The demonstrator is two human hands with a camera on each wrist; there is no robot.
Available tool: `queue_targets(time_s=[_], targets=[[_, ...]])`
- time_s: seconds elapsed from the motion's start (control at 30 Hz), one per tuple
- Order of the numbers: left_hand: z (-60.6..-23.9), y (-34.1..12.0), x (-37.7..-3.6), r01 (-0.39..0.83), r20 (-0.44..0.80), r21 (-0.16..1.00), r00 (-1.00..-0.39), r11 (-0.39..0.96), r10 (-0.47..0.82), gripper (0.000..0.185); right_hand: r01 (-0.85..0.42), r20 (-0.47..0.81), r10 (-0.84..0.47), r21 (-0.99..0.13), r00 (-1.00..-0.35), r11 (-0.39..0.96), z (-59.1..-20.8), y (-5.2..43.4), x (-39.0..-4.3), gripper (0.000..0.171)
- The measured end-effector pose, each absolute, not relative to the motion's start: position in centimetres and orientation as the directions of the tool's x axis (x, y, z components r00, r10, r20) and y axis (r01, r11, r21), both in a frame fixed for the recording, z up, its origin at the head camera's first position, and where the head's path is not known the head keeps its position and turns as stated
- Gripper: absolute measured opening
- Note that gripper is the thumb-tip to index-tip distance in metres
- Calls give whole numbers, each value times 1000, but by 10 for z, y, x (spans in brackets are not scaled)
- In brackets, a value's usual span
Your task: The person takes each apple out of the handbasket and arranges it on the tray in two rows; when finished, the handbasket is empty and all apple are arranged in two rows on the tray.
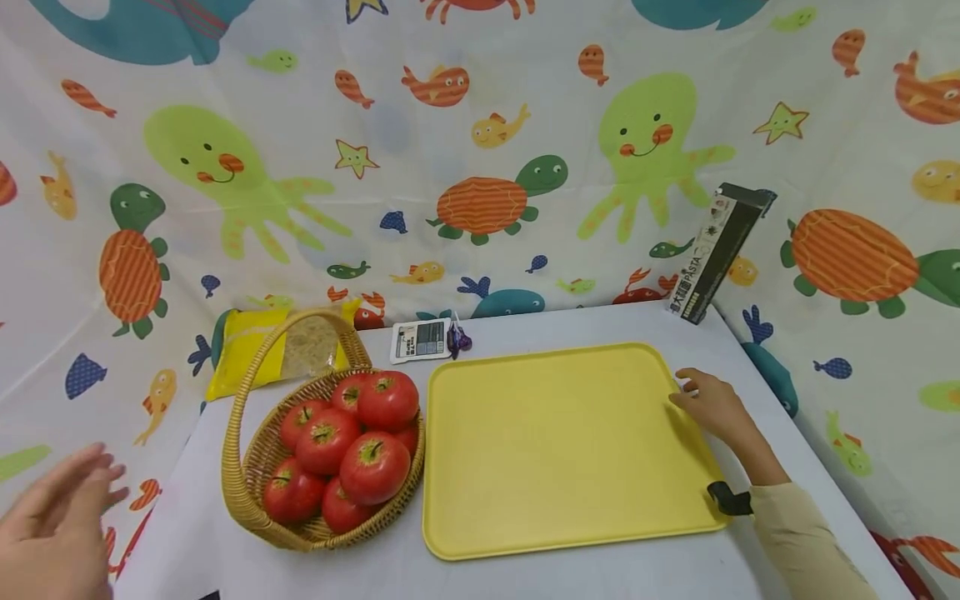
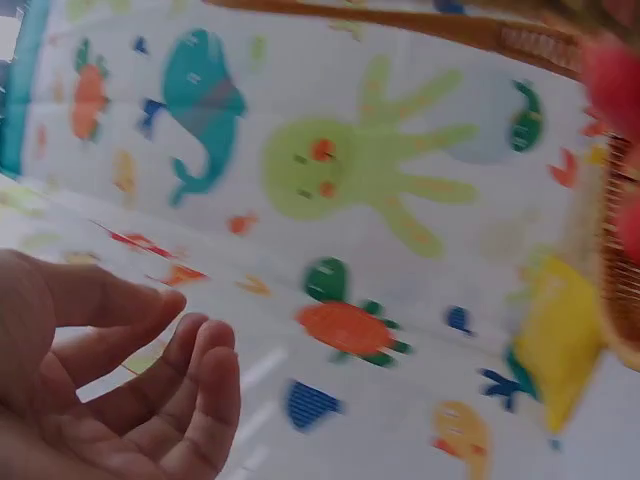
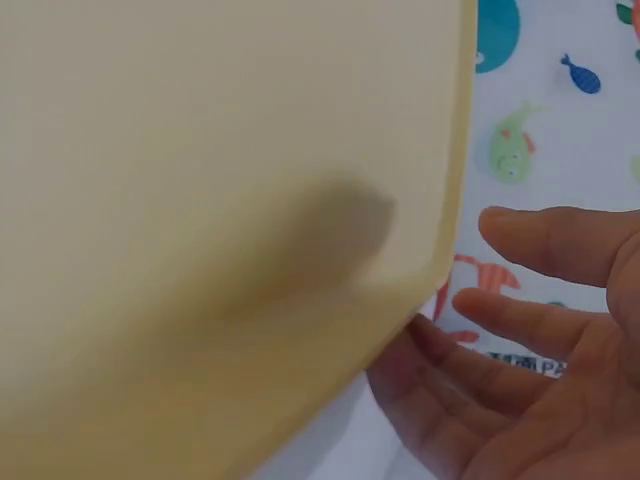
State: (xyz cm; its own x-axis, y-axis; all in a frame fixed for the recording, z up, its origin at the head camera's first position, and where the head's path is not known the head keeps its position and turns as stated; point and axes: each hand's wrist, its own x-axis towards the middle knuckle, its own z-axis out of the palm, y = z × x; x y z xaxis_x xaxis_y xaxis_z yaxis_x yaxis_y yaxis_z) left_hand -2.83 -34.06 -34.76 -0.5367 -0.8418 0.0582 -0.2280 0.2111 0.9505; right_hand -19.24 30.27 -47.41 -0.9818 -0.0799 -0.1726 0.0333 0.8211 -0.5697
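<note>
A yellow rectangular tray (image 1: 562, 450) lies on the white table. At its right edge is my right hand (image 1: 716, 406), fingers loosely bent. The right wrist view shows that hand (image 3: 550, 390) with its fingertips right at the tray's rim (image 3: 455, 180) and the thumb apart from it. My left hand (image 1: 63, 525) is held up off the table's left side, holding nothing; its fingers are loosely curled in the left wrist view. Nearest to it stands a wicker basket (image 1: 234, 442) with a tall handle, filled with several red apples (image 1: 375, 468).
Behind the basket lies a yellow bag (image 1: 243, 342) with a see-through window. A white labelled packet (image 1: 420, 340) and a small purple item (image 1: 459, 337) sit behind the tray. A dark pasta box (image 1: 720, 250) leans on the patterned curtain (image 1: 420, 183) at the back right.
</note>
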Motion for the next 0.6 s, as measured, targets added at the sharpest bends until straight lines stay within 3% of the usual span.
queue_targets(time_s=[0.07,0.17,0.33,0.6], targets=[[-375,-364,-39,-369,-125,918,-618,146,-776,40,45,-198,-88,-584,-976,811,-476,305,-193,55],[-419,-381,-49,-511,-272,838,-695,191,-666,46,61,-219,-91,-601,-971,797,-478,306,-195,55],[-462,-385,-49,-568,-390,809,-712,152,-583,57,86,-244,-85,-615,-966,784,-479,306,-198,50],[-472,-381,-40,-531,-473,847,-722,-33,-506,94,137,-245,-42,-666,-969,733,-489,315,-201,40]])
